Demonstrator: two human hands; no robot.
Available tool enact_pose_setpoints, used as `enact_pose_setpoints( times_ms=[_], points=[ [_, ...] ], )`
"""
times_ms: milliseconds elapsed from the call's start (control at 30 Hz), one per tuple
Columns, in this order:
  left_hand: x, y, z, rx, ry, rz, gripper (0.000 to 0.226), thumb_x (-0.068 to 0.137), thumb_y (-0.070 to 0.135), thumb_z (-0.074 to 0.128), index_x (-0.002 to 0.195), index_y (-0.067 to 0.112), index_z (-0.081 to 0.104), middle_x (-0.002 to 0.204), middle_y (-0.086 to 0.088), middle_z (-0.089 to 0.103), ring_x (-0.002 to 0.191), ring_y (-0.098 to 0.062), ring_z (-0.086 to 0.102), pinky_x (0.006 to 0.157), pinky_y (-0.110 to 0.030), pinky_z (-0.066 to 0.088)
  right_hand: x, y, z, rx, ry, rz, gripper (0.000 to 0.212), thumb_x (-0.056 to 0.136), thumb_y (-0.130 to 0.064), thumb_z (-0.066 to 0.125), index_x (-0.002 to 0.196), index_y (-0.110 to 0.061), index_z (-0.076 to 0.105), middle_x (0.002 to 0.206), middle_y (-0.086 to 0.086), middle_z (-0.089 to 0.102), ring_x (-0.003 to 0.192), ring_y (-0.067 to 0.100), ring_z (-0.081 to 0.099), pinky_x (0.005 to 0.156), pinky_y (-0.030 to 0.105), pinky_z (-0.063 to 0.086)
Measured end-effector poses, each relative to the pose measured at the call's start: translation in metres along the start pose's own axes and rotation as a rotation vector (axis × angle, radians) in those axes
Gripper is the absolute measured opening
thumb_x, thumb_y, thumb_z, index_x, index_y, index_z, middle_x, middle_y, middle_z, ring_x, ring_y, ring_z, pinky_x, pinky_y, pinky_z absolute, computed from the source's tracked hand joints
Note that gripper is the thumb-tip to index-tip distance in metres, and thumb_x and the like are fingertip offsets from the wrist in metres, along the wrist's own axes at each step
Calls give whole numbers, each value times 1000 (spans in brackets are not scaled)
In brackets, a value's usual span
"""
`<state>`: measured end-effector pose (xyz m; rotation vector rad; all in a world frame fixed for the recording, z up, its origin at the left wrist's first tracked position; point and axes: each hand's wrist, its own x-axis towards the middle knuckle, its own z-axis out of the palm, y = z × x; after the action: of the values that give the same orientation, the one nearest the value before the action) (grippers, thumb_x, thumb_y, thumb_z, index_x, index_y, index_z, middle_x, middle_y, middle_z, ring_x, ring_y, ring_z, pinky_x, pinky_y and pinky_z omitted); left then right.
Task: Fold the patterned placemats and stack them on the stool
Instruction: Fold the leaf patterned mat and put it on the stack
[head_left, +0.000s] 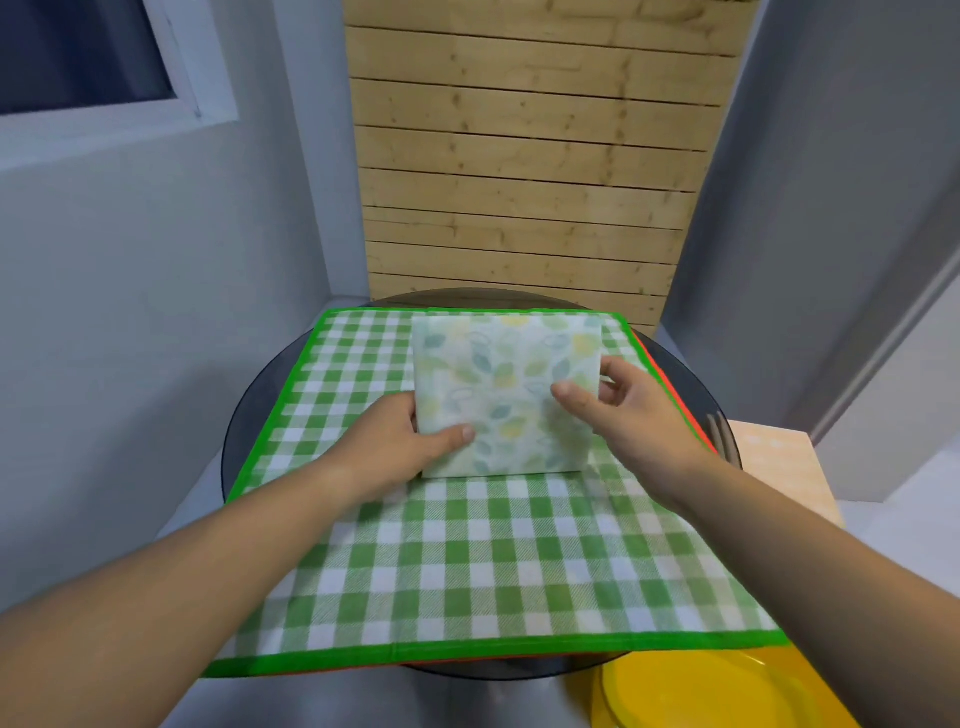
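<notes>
A folded placemat with a pale leaf and lemon print is held above a green-and-white checked placemat that lies spread flat on a round dark glass table. My left hand grips the folded mat's lower left corner, thumb on top. My right hand pinches its right edge, thumb on the front face. A red-orange edge of another mat shows under the checked one along its right side. A light wooden stool top stands to the right of the table.
A yellow round plastic object sits low at the bottom right, below the table edge. A wooden slatted panel rises behind the table between grey walls. A window is at the upper left.
</notes>
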<state>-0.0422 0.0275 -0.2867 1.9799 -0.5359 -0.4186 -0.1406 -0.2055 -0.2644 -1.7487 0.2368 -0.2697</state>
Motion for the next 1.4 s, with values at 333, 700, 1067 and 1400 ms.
enact_pose_setpoints(
  times_ms=[333,700,1067,1400],
  points=[
    [7,-2,-4,74,57,-100,53,79,39,83,122,30,53,105,12,70,86,-1,69,63,-16,52,-7,31,1,-554,14,44,63,90,-32,70,143,-22,39,77,3,63,68,13,61,65,31,52],
    [-5,-5,3,258,7,-10,47,85,37,76,128,31,59,105,19,70,91,5,67,79,-19,55,-24,22,4,-743,-87,64,36,86,-44,71,119,-33,59,76,-5,61,66,7,59,60,20,44],
    [3,-2,4,268,-51,-78,31,91,38,68,119,27,62,109,17,69,96,0,65,79,-20,52,-29,13,10,-890,-154,87,53,85,-54,67,130,-32,52,125,-3,51,102,16,57,86,29,47],
    [-18,-3,39,854,-92,-28,82,96,70,21,159,28,-11,166,-4,-20,152,-21,-19,124,-42,-6,-32,31,35,-1066,-76,-52,65,91,-68,41,144,-31,36,160,3,20,146,26,17,118,44,22]
  ],
)
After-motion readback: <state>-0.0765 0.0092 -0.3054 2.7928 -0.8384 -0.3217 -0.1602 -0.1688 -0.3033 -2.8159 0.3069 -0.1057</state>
